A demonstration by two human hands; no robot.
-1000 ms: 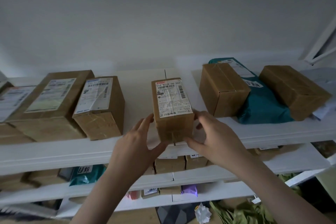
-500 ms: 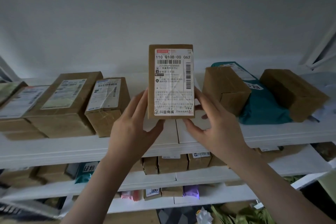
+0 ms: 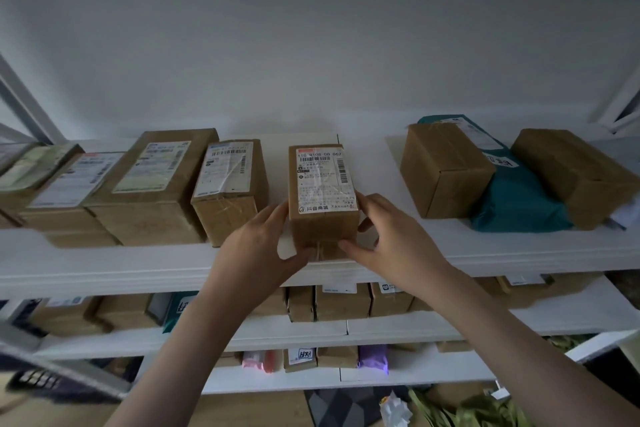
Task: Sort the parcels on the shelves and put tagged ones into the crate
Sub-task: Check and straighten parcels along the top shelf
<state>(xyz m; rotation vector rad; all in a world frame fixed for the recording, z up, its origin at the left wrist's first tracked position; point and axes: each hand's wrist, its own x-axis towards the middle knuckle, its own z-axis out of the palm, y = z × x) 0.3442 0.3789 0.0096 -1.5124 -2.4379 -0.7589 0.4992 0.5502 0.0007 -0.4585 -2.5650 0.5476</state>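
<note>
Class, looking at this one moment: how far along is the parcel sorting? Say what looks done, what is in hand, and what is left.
Done: labelled boxes stand in a row at the top shelf's left. In hand: the left hand and right hand hold a small labelled box at the shelf's front. Left: the plain box, teal bag and lower-shelf parcels. No crate is in view.

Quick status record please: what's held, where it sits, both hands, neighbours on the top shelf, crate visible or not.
held: labelled box, between both hands
box pose: label up, on the top shelf near its front edge
left hand: grip on the box's left side, thumb at its front
right hand: grip on the box's right side, thumb at its front
left neighbours: row of labelled boxes, apart from it
right neighbours: plain box lying on a teal bag
crate: not in view
</note>
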